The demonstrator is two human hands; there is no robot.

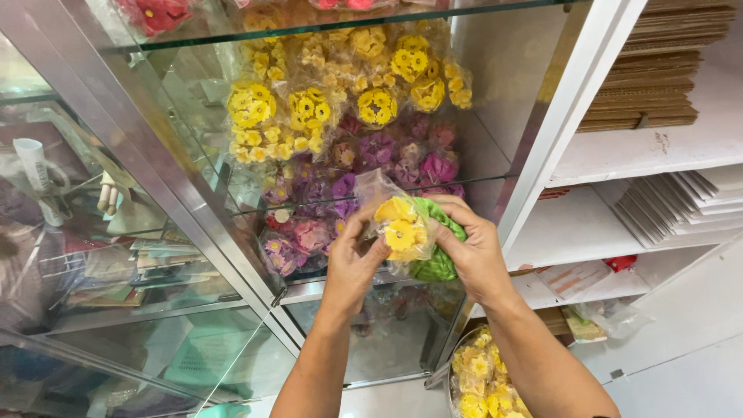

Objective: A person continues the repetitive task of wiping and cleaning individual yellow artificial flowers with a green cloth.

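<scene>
Clear bag (402,224) of yellow and green flowers, pinched by left hand (352,259) and right hand (472,251) fingers.

Your left hand (352,259) and right hand (472,251) are bare, with no gloves, rings or bracelets showing. Both of your forearms are uncovered as far as the bottom edge of the view, so no sleeve or cuff is visible. Your fingernails look short and unpainted.
</scene>
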